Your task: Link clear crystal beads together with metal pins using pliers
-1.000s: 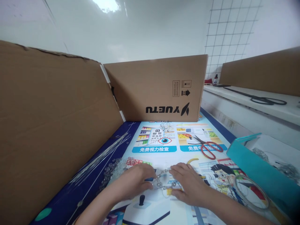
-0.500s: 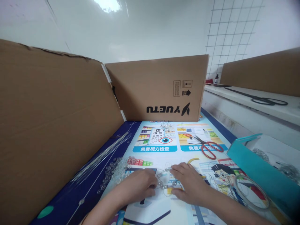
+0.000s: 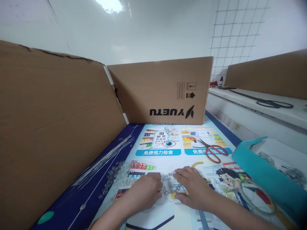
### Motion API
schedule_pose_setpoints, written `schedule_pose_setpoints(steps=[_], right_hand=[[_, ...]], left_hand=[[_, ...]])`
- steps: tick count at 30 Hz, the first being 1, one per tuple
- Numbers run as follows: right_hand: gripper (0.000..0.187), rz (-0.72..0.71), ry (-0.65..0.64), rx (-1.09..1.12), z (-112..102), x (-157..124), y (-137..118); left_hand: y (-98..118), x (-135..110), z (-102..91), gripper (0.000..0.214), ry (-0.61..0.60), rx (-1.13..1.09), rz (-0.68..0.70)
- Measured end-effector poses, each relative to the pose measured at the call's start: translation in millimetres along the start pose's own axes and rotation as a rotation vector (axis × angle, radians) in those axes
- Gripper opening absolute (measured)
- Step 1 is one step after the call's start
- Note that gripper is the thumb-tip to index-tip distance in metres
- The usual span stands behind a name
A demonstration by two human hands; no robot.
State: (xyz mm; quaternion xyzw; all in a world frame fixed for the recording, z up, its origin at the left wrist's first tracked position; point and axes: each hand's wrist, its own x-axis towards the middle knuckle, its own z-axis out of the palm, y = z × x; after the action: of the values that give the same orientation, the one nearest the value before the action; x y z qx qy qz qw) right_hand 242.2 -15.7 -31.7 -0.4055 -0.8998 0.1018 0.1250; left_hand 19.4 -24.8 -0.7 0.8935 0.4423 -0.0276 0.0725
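Both hands are on the clear bead-and-wire piece. It lies flat on the printed paper mat, nearer to me than the red-handled scissors and off to their left.

Key relation: the piece sits directly between my fingertips, with its long axis roughly left-right and one end toward each hand. Neither hand is nearer, since both touch it.

- left hand: fingers curled in and narrow, tips pressed on the piece's left end
- right hand: thumb and forefinger closed to a narrow pinch on the right end, other fingers resting on the mat

I can't tell exactly which bead each fingertip covers, because the knuckles hide it.

Around it, all placed from the scissors:
- loose clear round beads in a scatter far left and toward me, just beyond my left hand
- a bundle of thin straight wires further left, running diagonally along the mat's edge
- a brown cardboard box with black lettering standing upright beyond them, with a small bead cluster at its foot

Containers: an open teal cardboard box sits right of the scissors and holds tangled wire-and-bead bits — too small to count. A clear plastic ring lies on the mat against its near side.
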Motion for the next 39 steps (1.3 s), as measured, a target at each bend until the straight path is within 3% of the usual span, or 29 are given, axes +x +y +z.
schedule_pose_setpoints(steps=[14, 23, 31, 35, 39], right_hand=[[0.058, 0.014, -0.006, 0.015, 1, 0, 1], [0.057, 0.025, 0.004, 0.007, 2, -1, -2], [0.057, 0.020, 0.003, 0.030, -1, -2, -1], [0.049, 0.004, 0.077, 0.067, 1, -4, 4], [0.043, -0.045, 0.128, 0.079, 4, -3, 8]], left_hand=[[-2, 0, 5.8, 0.016, 0.017, -0.004, 0.048], [-1, 1, 5.0, 0.015, 0.014, 0.029, -0.001], [-11, -13, -13.6, 0.018, -0.024, -0.106, 0.039], [-12, -14, -22.4, 0.018, 0.065, -0.144, -0.044], [-4, -5, -13.7, 0.033, 0.179, -0.189, -0.046]])
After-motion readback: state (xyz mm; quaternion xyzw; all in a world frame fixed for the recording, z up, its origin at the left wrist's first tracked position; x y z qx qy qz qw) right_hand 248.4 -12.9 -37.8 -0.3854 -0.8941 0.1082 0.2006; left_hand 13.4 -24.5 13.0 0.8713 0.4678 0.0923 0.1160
